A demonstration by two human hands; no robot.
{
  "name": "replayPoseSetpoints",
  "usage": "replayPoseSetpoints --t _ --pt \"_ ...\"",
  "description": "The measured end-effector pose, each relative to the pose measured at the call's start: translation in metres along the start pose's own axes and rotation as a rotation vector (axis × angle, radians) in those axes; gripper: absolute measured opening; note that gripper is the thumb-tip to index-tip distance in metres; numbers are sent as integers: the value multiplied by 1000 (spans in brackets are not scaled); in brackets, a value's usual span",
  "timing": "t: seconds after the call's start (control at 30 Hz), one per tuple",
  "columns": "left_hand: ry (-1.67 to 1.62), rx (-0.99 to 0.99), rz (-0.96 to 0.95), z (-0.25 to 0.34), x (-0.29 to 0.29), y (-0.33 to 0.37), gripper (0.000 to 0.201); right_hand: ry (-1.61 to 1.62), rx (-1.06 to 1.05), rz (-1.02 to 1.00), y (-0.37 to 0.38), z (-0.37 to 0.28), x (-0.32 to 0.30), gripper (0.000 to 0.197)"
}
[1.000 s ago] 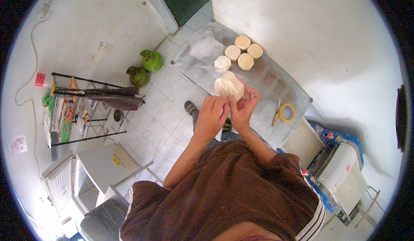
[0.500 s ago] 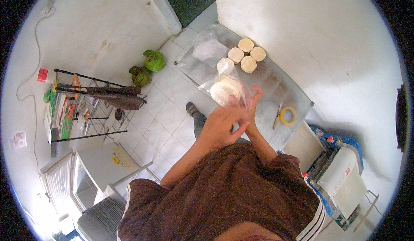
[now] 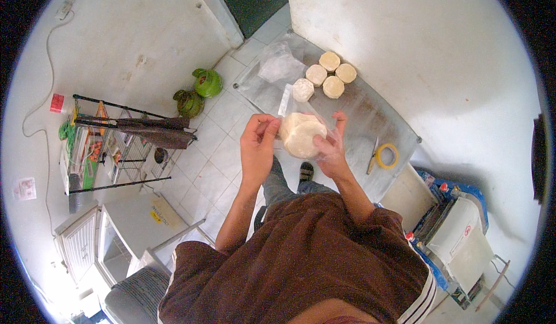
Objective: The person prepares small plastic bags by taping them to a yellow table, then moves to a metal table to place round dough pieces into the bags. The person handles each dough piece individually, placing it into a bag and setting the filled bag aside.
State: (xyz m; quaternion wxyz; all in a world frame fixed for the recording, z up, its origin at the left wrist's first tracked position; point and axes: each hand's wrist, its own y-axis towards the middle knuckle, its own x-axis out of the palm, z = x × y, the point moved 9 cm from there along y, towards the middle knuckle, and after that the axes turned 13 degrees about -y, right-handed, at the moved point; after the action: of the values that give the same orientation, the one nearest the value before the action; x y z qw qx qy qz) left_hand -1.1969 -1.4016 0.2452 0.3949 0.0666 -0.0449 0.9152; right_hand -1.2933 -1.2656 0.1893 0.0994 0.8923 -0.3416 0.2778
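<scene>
A thick, round, cream-coloured stack that looks like dough wrappers (image 3: pixel 302 139) is inside a clear plastic bag (image 3: pixel 284 102), held up in front of me over the near edge of the metal table. My right hand (image 3: pixel 335 160) grips it from the right, thumb across its top and index finger sticking out. On the left side, my left hand (image 3: pixel 256 148) is closed, pinching the bag's edge beside the stack. Beyond the bag stands a whitish round stack (image 3: pixel 302 90), with several similar cream stacks (image 3: pixel 333 86) grouped farther off.
Crumpled clear plastic bags (image 3: pixel 280 63) lie on the table's far left. At right on the table (image 3: pixel 370 115) are a yellow tape roll (image 3: pixel 387 156) and scissors (image 3: pixel 372 157). A boxy machine (image 3: pixel 457 231) stands lower right. Green gas cylinders (image 3: pixel 207 83) and a rack (image 3: pixel 124 144) are left.
My left hand has moved left, away from my right hand, to the bag's left edge. The bagged stack has been lifted and turned nearer to me. One foot has shifted.
</scene>
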Motion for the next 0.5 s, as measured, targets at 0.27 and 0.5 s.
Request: replayPoseSetpoints --t 0.27,0.5 --pt "-108 -188 -75 -20 -2 -5 12 127 89 -57 -2 -6 0 82" --pt "-231 -281 -114 -31 -11 -5 25 33 70 -103 0 -11 9 81"
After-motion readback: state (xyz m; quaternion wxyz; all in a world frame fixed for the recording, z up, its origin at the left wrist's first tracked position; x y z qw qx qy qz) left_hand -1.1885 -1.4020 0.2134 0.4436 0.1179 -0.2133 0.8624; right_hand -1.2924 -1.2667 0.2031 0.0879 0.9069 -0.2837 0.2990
